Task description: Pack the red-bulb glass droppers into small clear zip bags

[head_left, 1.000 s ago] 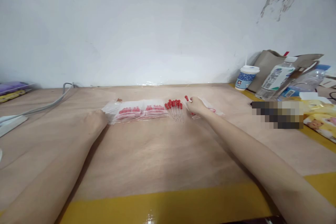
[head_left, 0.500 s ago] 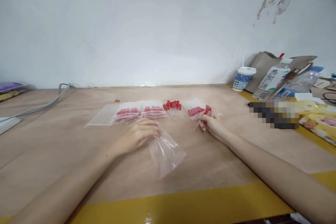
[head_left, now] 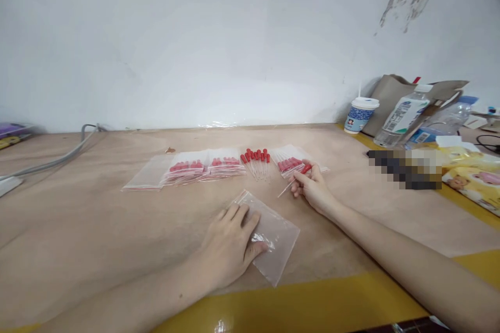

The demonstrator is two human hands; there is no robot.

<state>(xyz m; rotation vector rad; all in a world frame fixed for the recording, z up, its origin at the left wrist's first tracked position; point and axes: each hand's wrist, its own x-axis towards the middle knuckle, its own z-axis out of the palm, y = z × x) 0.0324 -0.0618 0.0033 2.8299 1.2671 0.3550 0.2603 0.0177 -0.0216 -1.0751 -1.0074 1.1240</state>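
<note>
Surface (head_left: 97,239) is filling the lower half of the frame. At lower centre, the left hand (head_left: 230,247) is resting palm down with fingers spread, gripping nothing and covering one side of a flat clear bag (head_left: 283,242). That bag is slanting from upper left to lower right, its uncovered part showing just right of that hand, the nearer one. Right of centre, the right hand (head_left: 312,187) is pinching a red-bulbed dropper (head_left: 305,168) between its fingertips. The dropper is sitting higher in the frame, apart from the bag, its thin stem slanting leftward and down, its tip pointing toward the bag's upper edge.
</note>
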